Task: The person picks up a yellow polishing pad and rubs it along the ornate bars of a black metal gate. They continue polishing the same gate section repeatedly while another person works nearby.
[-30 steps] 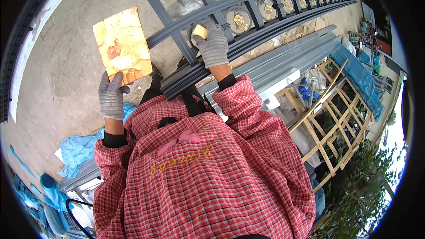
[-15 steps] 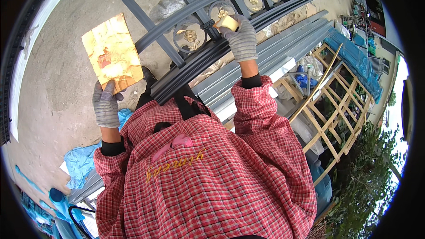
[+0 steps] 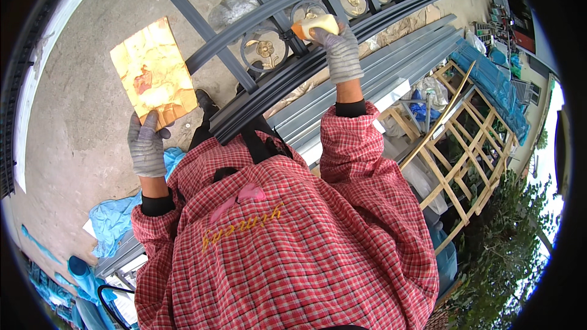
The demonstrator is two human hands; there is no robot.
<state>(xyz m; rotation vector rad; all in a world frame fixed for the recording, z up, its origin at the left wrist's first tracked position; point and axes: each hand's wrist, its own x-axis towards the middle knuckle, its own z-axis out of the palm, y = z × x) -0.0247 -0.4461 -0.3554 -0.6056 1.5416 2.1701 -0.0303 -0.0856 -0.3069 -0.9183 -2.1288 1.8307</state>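
Observation:
My left hand (image 3: 147, 146), in a grey striped glove, grips the lower edge of a flat rectangular board (image 3: 160, 61). The board is smeared with gold-yellow and has a reddish-brown patch near its middle. A pale yellow sponge (image 3: 321, 24) with an orange-gold end sits in the closed fingers of my gloved right hand (image 3: 342, 52). That hand is over a dark grey metal railing (image 3: 269, 82), near its row of rings. Inside the closest ring is a gold flower ornament (image 3: 265, 49). Whether the sponge touches the metal, I cannot tell.
Long grey metal profiles (image 3: 379, 67) lie to the right of the railing. Beyond them stand a wooden lattice (image 3: 455, 165) and blue sheeting (image 3: 489, 82). Blue cloth (image 3: 113, 223) lies on the concrete floor (image 3: 73, 122) at the left. A leafy plant (image 3: 501, 250) grows at lower right.
My right hand has turned and shifted slightly right, so more of the sponge and its orange-gold end shows. The board in my left hand has hardly moved.

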